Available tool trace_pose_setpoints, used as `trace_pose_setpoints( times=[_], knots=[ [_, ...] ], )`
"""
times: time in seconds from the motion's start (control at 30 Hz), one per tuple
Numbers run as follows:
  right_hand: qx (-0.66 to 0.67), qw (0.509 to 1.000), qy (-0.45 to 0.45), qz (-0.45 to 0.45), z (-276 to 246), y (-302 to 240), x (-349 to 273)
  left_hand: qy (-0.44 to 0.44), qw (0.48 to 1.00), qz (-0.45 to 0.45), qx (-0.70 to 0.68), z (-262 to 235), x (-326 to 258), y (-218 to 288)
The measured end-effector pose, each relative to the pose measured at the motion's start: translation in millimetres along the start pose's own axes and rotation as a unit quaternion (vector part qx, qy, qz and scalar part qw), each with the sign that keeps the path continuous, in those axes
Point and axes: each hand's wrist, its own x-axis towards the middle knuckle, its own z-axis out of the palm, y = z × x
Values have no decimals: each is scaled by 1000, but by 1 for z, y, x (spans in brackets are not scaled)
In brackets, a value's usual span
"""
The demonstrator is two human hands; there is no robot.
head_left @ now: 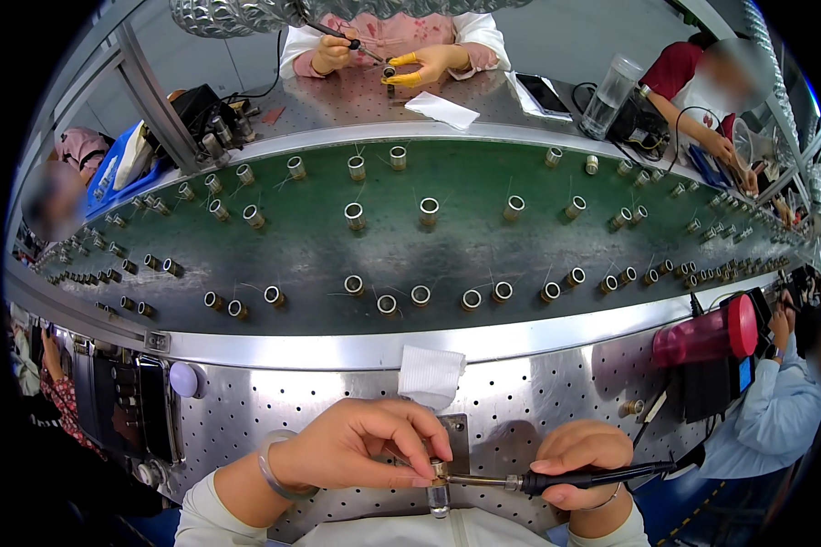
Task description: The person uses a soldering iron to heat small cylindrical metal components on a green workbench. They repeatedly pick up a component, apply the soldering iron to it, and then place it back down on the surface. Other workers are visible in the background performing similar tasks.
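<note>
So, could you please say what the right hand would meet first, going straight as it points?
Probably the small metal cylinder at the left hand; the soldering iron seemingly reaches it, but depth is unclear.

We see a perforated metal worktop (310, 392) bordering a long green belt (474, 255), a metal post (153, 91) at left, a foil duct (237, 16) along the top, and blue floor (670, 501) at lower right.

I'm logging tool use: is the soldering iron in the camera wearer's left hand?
No, the right hand holds the soldering iron by its black handle, while the left hand touches a metal cylinder.
</note>
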Motion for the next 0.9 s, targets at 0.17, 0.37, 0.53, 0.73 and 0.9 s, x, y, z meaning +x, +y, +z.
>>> trace_pose_setpoints(
  times=[0.17,0.37,0.53,0.73,0.9],
  knots=[
    [1,1000,-14,-12,-1,0,4,-5,1000,-16,-2,-1,1,2],
    [14,999,-28,-26,-2,1,7,12,996,-83,-18,-1,2,7],
    [18,999,-32,-30,-1,1,8,-15,996,-81,-23,-4,0,4],
    [8,999,-34,-22,-2,-1,8,-3,996,-90,9,2,2,10],
    [42,999,6,-34,-7,5,0,-6,995,-98,-6,-2,1,6]
  ],
)
